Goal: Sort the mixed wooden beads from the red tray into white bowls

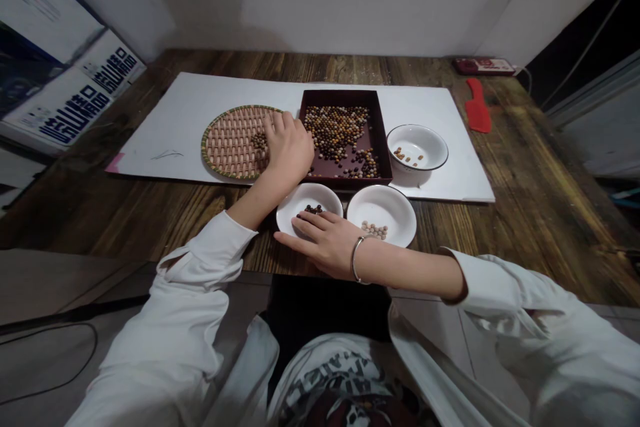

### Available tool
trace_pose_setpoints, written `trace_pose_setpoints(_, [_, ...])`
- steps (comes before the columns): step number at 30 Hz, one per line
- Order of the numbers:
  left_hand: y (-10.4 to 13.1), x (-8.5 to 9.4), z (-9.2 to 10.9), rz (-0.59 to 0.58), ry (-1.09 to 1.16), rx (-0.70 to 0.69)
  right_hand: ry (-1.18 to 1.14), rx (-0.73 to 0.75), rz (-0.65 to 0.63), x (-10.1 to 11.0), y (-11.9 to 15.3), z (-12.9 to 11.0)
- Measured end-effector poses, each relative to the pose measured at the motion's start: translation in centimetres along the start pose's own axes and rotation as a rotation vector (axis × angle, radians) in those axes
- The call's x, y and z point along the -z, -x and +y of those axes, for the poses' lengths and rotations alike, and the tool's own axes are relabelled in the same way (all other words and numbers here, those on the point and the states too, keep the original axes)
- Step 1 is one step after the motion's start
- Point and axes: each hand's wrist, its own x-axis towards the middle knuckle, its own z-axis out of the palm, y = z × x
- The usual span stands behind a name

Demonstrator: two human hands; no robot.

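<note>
My left hand is over the right side of a round woven tray, its fingers bent down by a cluster of brown beads. Its fingertips are closed in and hidden, so whatever they pinch does not show. My right hand, a silver bangle at its wrist, reaches across to a white bowl of dark beads. Its fingers are stretched, with the thumb apart over the near rim. Behind both hands, a maroon box holds many mixed beads in yellow, black, brown and pale colours.
Pale beads lie in a second white bowl. A deeper white bowl holds several yellowish pieces. A white board covers part of the wooden table. Right of it lie a red comb-like object and a power strip.
</note>
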Motion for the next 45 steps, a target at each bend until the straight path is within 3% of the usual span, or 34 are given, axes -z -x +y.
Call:
trace_pose_setpoints(7, [-0.09,-0.15,-0.32,0.014,0.013,0.014,0.017,0.004,0.006,-0.2,0.02,0.03])
trace_pose_setpoints(32, [-0.4,-0.34,-0.5,-0.133,0.007,0.046,0.025,0.002,0.011,-0.26,0.02,0.04])
trace_pose_setpoints(45, [-0.39,-0.47,-0.57,-0.122,0.022,0.04,0.034,-0.001,0.028,-0.42,0.05,0.06])
